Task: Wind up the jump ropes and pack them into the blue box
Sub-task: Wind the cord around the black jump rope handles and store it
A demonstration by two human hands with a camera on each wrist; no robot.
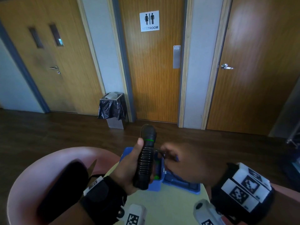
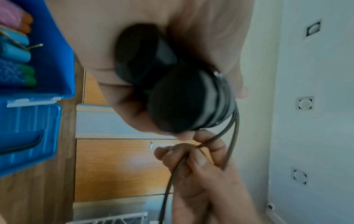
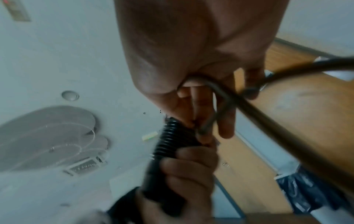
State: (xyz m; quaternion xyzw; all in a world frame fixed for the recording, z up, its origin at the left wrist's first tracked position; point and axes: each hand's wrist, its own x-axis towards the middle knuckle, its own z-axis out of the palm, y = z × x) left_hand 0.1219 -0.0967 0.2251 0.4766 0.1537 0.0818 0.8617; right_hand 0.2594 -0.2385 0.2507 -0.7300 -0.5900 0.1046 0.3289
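My left hand (image 1: 129, 168) grips a pair of black jump-rope handles (image 1: 145, 159) upright, with black cord wound round them in tight coils. A thin green ring marks the upper handle. My right hand (image 1: 168, 157) sits just right of the handles and pinches the loose black cord (image 2: 193, 149) between thumb and fingers. In the right wrist view the cord (image 3: 220, 97) bends through those fingers towards the coils (image 3: 168, 136). The blue box (image 1: 154, 185) stands open on the table behind the handles, its lid (image 1: 181, 182) lying flat to the right. Coloured rope handles (image 2: 17, 51) lie inside it.
A pale yellow table (image 1: 168, 207) lies under my hands, with a pink chair (image 1: 53, 168) at its left. Beyond are a dark wooden floor (image 1: 65, 127), a bin with a black liner (image 1: 112, 109) and three wooden doors (image 1: 154, 70).
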